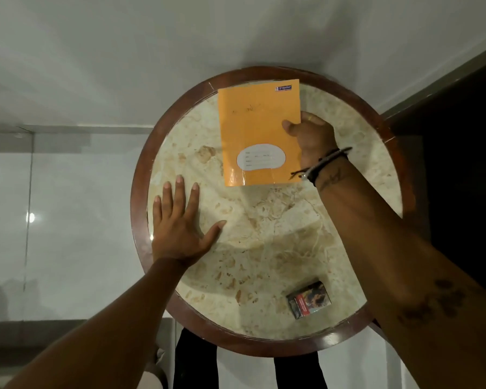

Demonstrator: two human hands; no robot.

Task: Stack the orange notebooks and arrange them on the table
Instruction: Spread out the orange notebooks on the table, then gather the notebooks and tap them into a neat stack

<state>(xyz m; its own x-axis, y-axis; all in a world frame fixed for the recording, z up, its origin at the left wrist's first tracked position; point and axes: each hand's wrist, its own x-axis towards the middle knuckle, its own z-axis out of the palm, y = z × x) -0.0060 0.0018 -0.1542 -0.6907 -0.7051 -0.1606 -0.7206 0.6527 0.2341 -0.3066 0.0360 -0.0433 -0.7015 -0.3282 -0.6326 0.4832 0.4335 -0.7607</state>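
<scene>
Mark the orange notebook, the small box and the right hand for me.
Orange notebook (pixel 253 130): head view, middle of the front cover.
Small box (pixel 309 299): head view, centre of its printed top face.
Right hand (pixel 312 136): head view, back of the hand, gripping the notebook's right edge.

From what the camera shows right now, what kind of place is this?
Probably a room in a home or hotel, though that is uncertain. A round marble-topped table with a dark wooden rim stands on a glossy pale tiled floor, holding an orange paper notebook and a small printed packet.

The right hand (pixel 310 136) grips the orange notebook (pixel 260 133) by its edge — thumb on the cover — while the left hand (pixel 180 223) lies flat on the round table (pixel 264 234).
</scene>
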